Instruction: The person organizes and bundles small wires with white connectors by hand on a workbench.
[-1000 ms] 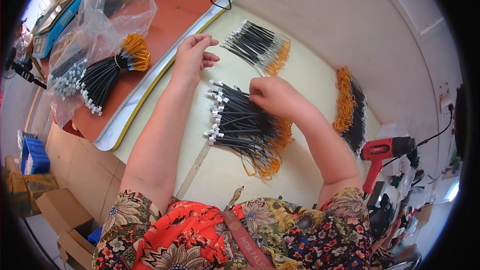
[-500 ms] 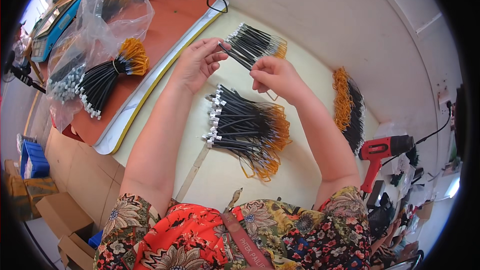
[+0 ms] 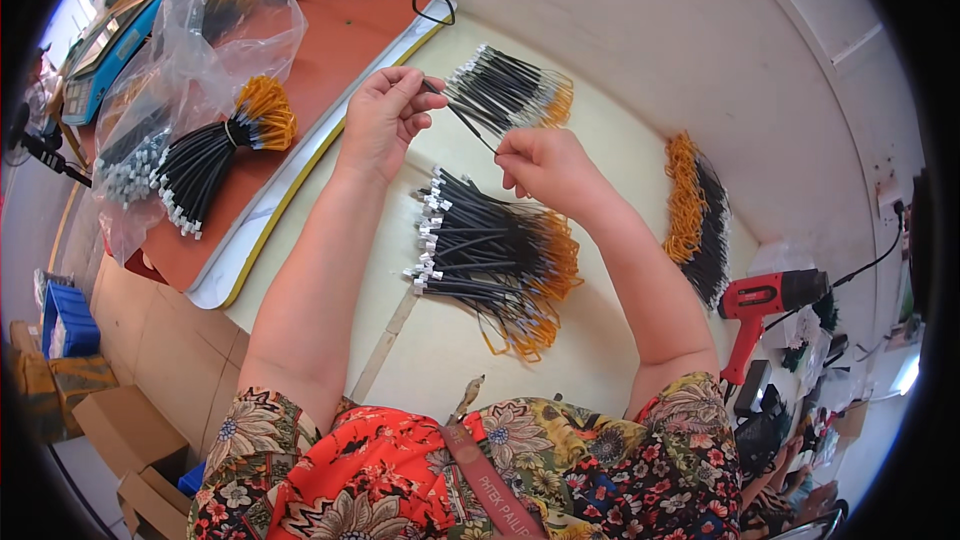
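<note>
**A:** Where is the cable?

**B:** One slim black-sleeved cable point(image 3: 469, 124) hangs between the person's two hands, over the pale surface point(image 3: 590, 365). The left hand point(image 3: 386, 118) holds its upper-left end and the right hand point(image 3: 547, 168) its lower-right end.

**A:** So how does each grip stand?

**B:** Both are closed on the cable, thumb against finger, one at either end. The tips are mostly covered, so which one carries the connector is too small to tell.

**A:** And its long axis?

**B:** A straight diagonal: from the left grip it runs toward the right grip, slanting back toward the person's body. It lies to the right of the left hand and to the left of the right hand.

**A:** What lies around it?

**B:** Just beyond it, a neat row of similar cables point(image 3: 502, 85), orange wire loops to the right. Nearer the body, a larger cable pile point(image 3: 478, 235), white connectors to the left, orange loops to the right. The right hand is the nearer one to that pile.
</note>
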Demonstrator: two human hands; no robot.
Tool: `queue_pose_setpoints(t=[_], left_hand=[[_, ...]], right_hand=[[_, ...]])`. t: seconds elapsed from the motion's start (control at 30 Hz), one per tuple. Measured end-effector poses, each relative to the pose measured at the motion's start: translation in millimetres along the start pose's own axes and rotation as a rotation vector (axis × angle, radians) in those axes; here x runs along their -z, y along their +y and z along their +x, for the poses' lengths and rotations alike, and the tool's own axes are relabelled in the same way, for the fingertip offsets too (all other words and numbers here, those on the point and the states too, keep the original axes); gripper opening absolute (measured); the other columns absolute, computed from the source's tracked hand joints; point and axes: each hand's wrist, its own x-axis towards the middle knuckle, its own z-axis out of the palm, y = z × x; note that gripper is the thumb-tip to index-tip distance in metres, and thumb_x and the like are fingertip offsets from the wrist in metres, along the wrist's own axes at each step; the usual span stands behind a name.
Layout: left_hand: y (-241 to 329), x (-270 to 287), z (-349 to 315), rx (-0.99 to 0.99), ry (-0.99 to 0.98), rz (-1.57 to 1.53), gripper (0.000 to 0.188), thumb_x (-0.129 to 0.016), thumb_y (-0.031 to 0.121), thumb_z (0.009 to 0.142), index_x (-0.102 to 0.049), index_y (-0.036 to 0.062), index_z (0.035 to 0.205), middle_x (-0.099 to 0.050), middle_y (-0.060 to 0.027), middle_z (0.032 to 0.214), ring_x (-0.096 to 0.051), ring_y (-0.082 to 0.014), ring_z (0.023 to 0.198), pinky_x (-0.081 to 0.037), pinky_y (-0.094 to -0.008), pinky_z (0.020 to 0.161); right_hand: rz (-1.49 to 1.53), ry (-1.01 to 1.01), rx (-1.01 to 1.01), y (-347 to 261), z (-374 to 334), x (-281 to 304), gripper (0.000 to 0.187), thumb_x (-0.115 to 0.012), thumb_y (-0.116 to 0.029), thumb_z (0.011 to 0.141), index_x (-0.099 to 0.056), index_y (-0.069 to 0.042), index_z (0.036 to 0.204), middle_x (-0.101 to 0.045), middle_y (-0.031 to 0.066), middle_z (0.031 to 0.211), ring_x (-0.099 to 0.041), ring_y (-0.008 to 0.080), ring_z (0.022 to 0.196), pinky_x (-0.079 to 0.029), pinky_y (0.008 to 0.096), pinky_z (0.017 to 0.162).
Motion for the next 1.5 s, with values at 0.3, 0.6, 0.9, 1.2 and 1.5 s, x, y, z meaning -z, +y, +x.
queue_pose_setpoints(t=[0.3, 0.6, 0.9, 1.2, 1.5], left_hand=[[2, -9, -5, 0.067, -0.091, -0.041, 0.014, -0.055, 0.019, 0.09, -0.051, 0.0067, 0.095, -0.064, -0.0129, 0.088, -0.066, -0.0154, 0.073, -0.048, -0.0193, 0.051], [4, -7, -4, 0.056, -0.049, 0.035, 0.016, -0.057, 0.02, 0.089, -0.05, 0.0071, 0.096, -0.064, -0.0143, 0.096, -0.065, -0.0147, 0.073, -0.049, -0.019, 0.052], [3, -7, -4, 0.079, -0.037, 0.036, 0.015, -0.057, 0.02, 0.089, -0.052, 0.0076, 0.093, -0.063, -0.0151, 0.098, -0.064, -0.0151, 0.072, -0.05, -0.0194, 0.053], [3, -5, -3, 0.111, -0.061, 0.02, 0.016, -0.056, 0.022, 0.089, -0.053, 0.0072, 0.094, -0.063, -0.0142, 0.098, -0.064, -0.0152, 0.073, -0.051, -0.0201, 0.055], [2, -2, -2, 0.139, -0.062, 0.038, 0.017, -0.055, 0.021, 0.089, -0.053, 0.0068, 0.098, -0.063, -0.0132, 0.1, -0.064, -0.0144, 0.074, -0.051, -0.0205, 0.057]], right_hand=[[-0.066, 0.131, 0.162, -2, 26, 2, 0.024, -0.061, -0.024, 0.08, -0.066, -0.005, 0.094, -0.066, 0.0098, 0.081, -0.063, 0.0209, 0.075, -0.048, 0.0316, 0.069], [-0.046, 0.128, 0.031, -1, 30, 4, 0.022, -0.069, -0.02, 0.075, -0.063, -0.003, 0.087, -0.063, 0.0024, 0.077, -0.058, 0.0087, 0.073, -0.047, 0.0252, 0.066], [-0.072, 0.173, 0.064, 4, 31, 2, 0.022, -0.069, -0.022, 0.072, -0.063, -0.003, 0.082, -0.064, 0.0052, 0.076, -0.06, 0.0147, 0.073, -0.047, 0.0295, 0.067], [-0.089, 0.143, 0.018, 5, 33, 6, 0.023, -0.07, -0.021, 0.074, -0.062, -0.003, 0.086, -0.063, 0.0032, 0.08, -0.058, 0.0105, 0.075, -0.047, 0.0263, 0.068], [-0.103, 0.152, 0.004, 5, 35, 9, 0.024, -0.07, -0.02, 0.074, -0.062, -0.002, 0.087, -0.063, 0.0039, 0.08, -0.059, 0.0117, 0.078, -0.047, 0.0272, 0.07]])
